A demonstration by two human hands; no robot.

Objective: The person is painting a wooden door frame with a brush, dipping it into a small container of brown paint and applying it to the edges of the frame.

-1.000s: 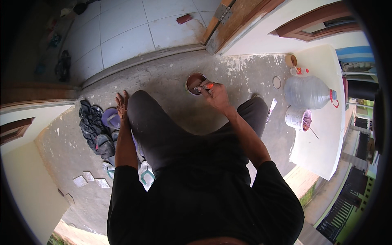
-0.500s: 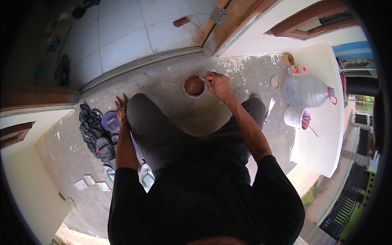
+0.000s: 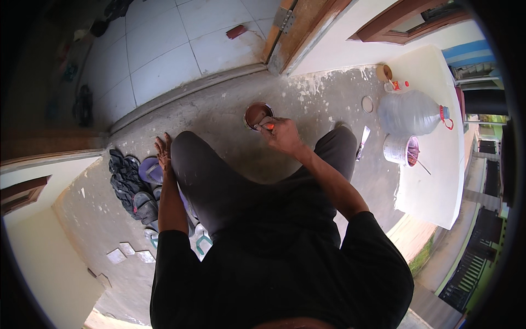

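Scuffed, paint-spotted concrete point(image 3: 320, 112) spreads before you. Your right hand point(image 3: 284, 135) is closed around an orange object point(image 3: 269, 126) at the brown-filled can point(image 3: 246, 121) — your left hand point(image 3: 163, 152), fingers loosely spread and empty, beside your knee point(image 3: 189, 145).

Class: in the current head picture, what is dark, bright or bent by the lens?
Head view: the tiled floor dims into shadow toward the upper left; head view: the low white wall at right is bright, its outer edge bowed by the fisheye; head view: soft shadow darkens the concrete between the knees.
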